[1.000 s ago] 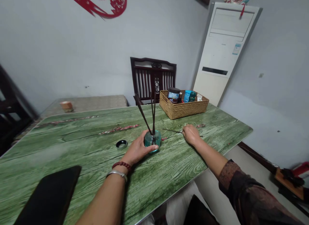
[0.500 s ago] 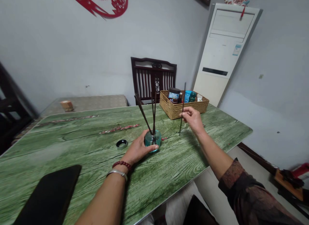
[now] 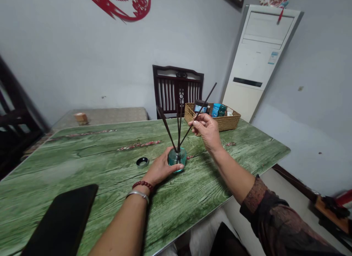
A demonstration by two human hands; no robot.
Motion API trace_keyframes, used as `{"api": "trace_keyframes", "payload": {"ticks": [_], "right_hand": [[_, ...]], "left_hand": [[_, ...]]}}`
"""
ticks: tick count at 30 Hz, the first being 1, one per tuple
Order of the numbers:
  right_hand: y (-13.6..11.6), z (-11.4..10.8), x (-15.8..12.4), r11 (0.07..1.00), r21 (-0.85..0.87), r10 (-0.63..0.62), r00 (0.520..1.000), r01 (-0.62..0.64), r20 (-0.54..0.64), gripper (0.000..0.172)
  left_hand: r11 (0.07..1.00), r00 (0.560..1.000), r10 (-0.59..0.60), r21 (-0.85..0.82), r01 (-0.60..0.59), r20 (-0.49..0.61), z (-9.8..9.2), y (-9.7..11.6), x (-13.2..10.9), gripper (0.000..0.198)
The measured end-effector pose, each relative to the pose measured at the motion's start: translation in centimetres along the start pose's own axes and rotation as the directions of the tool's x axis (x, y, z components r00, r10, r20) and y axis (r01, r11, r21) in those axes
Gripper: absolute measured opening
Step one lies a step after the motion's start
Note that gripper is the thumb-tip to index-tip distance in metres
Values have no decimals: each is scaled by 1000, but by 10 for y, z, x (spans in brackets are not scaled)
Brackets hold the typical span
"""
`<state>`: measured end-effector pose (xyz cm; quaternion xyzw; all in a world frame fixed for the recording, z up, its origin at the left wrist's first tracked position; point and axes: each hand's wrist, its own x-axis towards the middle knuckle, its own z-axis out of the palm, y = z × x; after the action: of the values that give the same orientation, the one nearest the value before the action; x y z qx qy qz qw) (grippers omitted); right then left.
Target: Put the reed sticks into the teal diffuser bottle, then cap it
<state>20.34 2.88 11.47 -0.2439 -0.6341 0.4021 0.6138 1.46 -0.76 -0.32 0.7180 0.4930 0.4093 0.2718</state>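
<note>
My left hand (image 3: 160, 169) wraps round a small teal glass diffuser bottle (image 3: 177, 156) standing on the green wood-grain table (image 3: 82, 164). Three dark reed sticks (image 3: 170, 129) stand in its neck. My right hand (image 3: 206, 130) pinches another dark reed stick (image 3: 202, 106) above and right of the bottle. That stick slants, its lower end at the bottle's mouth and its upper end pointing up to the right.
A black ring-shaped cap (image 3: 142, 161) lies left of the bottle. A woven basket (image 3: 229, 122) with jars stands at the table's far right. A black flat object (image 3: 62, 223) lies at the near left. A dark wooden chair (image 3: 177, 91) and a white floor air conditioner (image 3: 257, 61) stand behind.
My right hand picked a reed stick up off the table, raised it upright, then carried it left and tilted its lower end into the bottle's mouth. My left hand stayed on the bottle.
</note>
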Motion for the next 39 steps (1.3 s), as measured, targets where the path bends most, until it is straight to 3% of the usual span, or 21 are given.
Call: {"api": "trace_keyframes", "payload": {"ticks": [10,17,20,23,26,29,33,39], "right_hand": [[15,8,-1,999,-35,-3,1000,4,23,23],[34,10,-19,933,-358,3,991,46,135,14],[31,-2,-25,864,-495,-62,995,94,80,18],[44,-18,-17,832,-551,-80,997,61,-10,15],[80,-30,-5,764,-639,76,996,-92,-53,10],[120,-36,-3,655,-722,292,956,-224,-32,5],[149,-34,-16,668,-700,319,947,-251,-35,7],[155,-34,-24,678,-689,339,941,-254,-13,10]], "left_hand": [[999,1000,9,51,-10,25,-1,2,0,69],[996,999,30,82,-32,20,0,-2,1,70],[998,999,27,55,-28,31,0,-1,1,69],[999,1000,2,50,-3,22,0,0,0,69],[997,999,-36,73,35,14,-1,2,-1,69],[994,999,-47,98,47,-3,-2,5,-2,66],[985,995,-80,146,88,-62,-3,8,1,67],[964,984,-157,203,172,-90,-15,-2,28,66]]}}
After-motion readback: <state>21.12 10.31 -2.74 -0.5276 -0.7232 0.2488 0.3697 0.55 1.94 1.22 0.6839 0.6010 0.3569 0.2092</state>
